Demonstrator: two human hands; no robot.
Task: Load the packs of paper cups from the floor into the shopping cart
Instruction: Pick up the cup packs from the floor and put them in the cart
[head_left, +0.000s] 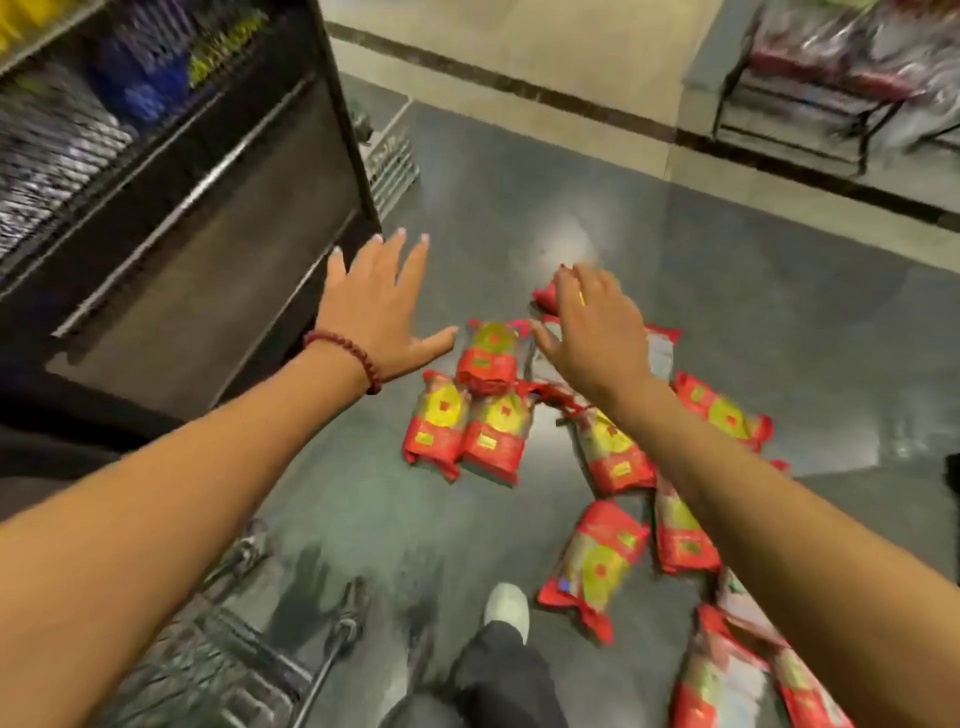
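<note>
Reaching down over the scattered packs, both arms are stretched forward above the dark floor (727, 260), and neither hand holds anything. The left hand (382, 306) is spread wide, fingers straight and splayed, and hangs beside the foot of a dark shelf unit (208, 234), just left of the nearest pack. The right hand (597, 332) is held palm down with its fingers loosely bent over the far end of the heap; motion blur hides whether the fingertips touch the far pack (545, 296) that peeks out beneath them. The packs of paper cups (493, 410) lie flat on the floor in a loose spread, red wrappers with yellow middles, running from just under the hands back toward the person's shoe (506, 608) and on to the lower right edge. Most lie with their long axis pointing roughly away from the person, so a hand coming from above would close across the narrow width. The right hand sits directly over the heap and looks the nearer one for the next grasp; the left would have to shift rightward. The shopping cart (234, 649) shows only as blurred wire and wheels at the lower left, behind and to the left of the hands, so any pack lifted would likely have to travel back toward the person and leftward.
</note>
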